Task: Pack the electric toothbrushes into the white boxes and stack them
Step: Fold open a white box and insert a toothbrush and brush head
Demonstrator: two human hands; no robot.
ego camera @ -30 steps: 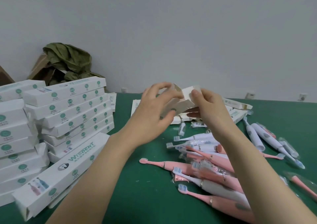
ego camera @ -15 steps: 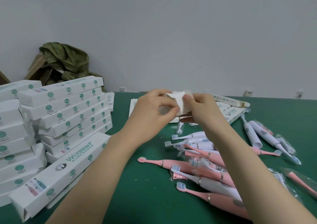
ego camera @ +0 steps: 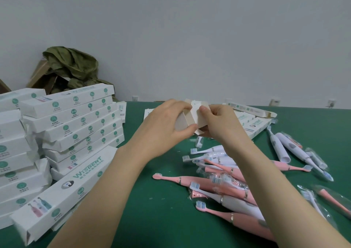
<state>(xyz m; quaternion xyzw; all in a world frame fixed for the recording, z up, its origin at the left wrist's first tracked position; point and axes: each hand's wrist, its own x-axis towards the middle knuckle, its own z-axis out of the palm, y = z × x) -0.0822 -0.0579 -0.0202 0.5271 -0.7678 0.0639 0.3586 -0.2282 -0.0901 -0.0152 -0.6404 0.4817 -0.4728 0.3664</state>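
The white box [ego camera: 196, 117] is held above the green table [ego camera: 152, 219] between your hands; its long axis seems to run away from you, flapped end toward you, brown card inside; your left hand [ego camera: 163, 128] grips its side, your right hand [ego camera: 220, 122] pinches a flap; the loose toothbrushes [ego camera: 199, 183] lie below, nearer your right hand.

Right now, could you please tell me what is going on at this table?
A person holds one white box in both hands above the green table. The left hand grips its body and the right hand pinches an end flap. Whether a brush is inside cannot be seen. Closed boxes are stacked at the left, and loose pink and white toothbrushes lie at the right.
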